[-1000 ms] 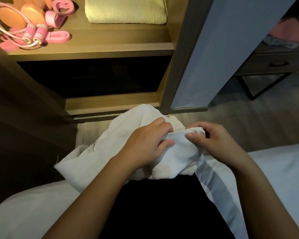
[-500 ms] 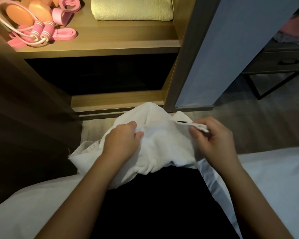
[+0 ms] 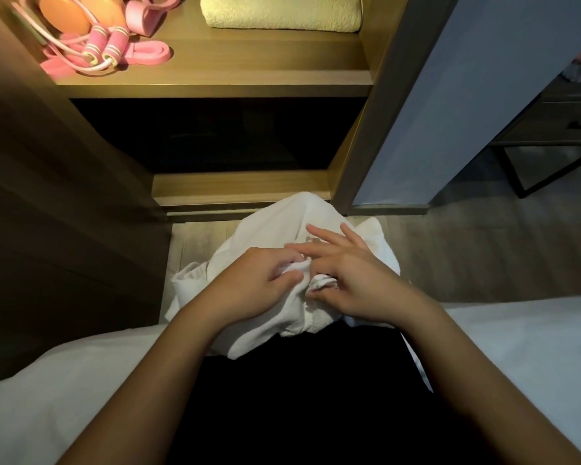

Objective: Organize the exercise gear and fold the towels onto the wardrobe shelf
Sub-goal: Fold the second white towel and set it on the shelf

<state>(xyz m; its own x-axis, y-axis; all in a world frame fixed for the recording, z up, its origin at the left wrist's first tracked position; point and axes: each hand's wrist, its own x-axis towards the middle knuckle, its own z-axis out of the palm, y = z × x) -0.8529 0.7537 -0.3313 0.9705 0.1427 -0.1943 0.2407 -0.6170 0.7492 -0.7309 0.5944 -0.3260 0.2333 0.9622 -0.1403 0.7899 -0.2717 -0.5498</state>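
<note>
Bed: towel pinched under left hand, right hand.

Dim room, warm light pooling on the shelf, wide-angle edges bending.

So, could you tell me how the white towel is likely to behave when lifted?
Probably floppy: the white towel bunches and creases where the left hand grips it. Its loose ends hang down, so it would likely sag when lifted.
</note>
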